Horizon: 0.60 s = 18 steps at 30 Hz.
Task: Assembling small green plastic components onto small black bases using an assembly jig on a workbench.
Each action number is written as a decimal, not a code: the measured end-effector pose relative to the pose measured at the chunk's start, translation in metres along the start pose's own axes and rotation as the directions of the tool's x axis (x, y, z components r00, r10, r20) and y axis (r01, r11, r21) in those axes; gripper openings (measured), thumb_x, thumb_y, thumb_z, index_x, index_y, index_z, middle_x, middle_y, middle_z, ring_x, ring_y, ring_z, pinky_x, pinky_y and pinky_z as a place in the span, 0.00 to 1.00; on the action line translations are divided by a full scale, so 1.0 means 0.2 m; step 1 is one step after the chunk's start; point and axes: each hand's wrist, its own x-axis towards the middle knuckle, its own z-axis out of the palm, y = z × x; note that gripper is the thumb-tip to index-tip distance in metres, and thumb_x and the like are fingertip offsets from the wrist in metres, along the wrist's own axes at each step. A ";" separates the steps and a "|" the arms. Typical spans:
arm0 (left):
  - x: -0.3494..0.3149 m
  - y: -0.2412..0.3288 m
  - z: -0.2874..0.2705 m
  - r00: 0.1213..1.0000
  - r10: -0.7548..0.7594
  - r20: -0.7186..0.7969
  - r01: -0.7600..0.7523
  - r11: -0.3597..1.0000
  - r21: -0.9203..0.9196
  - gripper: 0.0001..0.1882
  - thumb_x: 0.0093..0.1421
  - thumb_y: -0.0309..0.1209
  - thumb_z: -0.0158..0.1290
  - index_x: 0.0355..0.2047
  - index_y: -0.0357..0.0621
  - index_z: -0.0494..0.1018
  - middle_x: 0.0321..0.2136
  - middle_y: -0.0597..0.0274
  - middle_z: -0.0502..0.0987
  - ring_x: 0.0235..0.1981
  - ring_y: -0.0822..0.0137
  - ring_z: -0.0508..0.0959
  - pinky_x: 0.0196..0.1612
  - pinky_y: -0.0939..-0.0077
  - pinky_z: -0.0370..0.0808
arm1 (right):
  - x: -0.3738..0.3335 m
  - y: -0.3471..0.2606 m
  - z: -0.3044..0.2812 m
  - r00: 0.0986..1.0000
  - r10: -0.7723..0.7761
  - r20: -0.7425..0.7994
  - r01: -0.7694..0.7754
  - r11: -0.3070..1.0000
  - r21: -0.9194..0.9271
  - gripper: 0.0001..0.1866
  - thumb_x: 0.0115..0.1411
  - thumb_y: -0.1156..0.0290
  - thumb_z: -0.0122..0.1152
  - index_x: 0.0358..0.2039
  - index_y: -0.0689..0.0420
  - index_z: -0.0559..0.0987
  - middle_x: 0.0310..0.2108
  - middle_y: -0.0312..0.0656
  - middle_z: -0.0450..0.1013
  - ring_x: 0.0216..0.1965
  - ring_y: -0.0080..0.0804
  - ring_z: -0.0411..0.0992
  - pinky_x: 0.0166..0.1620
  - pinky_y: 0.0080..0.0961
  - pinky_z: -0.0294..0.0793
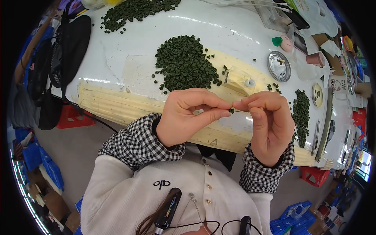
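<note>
Pinching green piece (232,111); hands (183,115) close together

Grey floor (90,143), white table (117,41), bright window (364,166) (far right)

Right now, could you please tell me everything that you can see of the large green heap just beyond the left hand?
The large heap is a mound of many small, dark green pieces, mostly round and disc-like, perhaps plastic or rubber, lying at mixed angles. It rests on the white tabletop, its right edge reaching a cream-coloured patch. Loose pieces lie around its edges. Its near edge comes close to the left hand; contact is unclear.
</note>
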 end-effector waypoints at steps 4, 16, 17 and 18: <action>0.00 0.00 0.00 1.000 -0.002 0.000 0.002 1.000 0.001 0.09 0.57 0.15 0.57 0.39 0.32 0.78 0.36 0.53 0.79 0.37 0.69 0.80 0.42 0.79 0.77 | 0.00 0.00 0.00 1.000 0.014 -0.003 -0.014 1.000 0.006 0.04 0.61 0.80 0.58 0.34 0.66 0.73 0.33 0.46 0.75 0.34 0.29 0.75 0.37 0.20 0.75; 0.00 0.00 0.00 1.000 -0.007 -0.005 0.007 1.000 0.011 0.10 0.57 0.15 0.56 0.40 0.32 0.78 0.35 0.54 0.79 0.37 0.70 0.80 0.41 0.80 0.77 | 0.08 0.06 -0.02 0.947 -0.211 -0.242 0.041 0.828 -0.559 0.05 0.55 0.80 0.65 0.32 0.63 0.78 0.31 0.42 0.73 0.32 0.37 0.73 0.37 0.27 0.71; 0.00 0.00 0.00 1.000 -0.007 -0.006 0.007 1.000 0.004 0.10 0.57 0.15 0.56 0.40 0.32 0.78 0.35 0.54 0.79 0.36 0.70 0.80 0.41 0.80 0.77 | 0.08 0.07 -0.02 0.960 -0.191 -0.204 0.040 0.816 -0.577 0.06 0.54 0.80 0.65 0.32 0.63 0.78 0.31 0.43 0.73 0.32 0.37 0.72 0.37 0.27 0.71; 0.00 0.00 0.00 1.000 -0.002 -0.007 0.002 1.000 0.003 0.10 0.57 0.15 0.56 0.40 0.32 0.78 0.35 0.54 0.79 0.36 0.71 0.80 0.41 0.80 0.77 | 0.08 0.08 -0.02 0.971 -0.170 -0.166 0.040 0.803 -0.594 0.06 0.54 0.80 0.65 0.33 0.63 0.78 0.31 0.43 0.73 0.33 0.38 0.72 0.37 0.28 0.71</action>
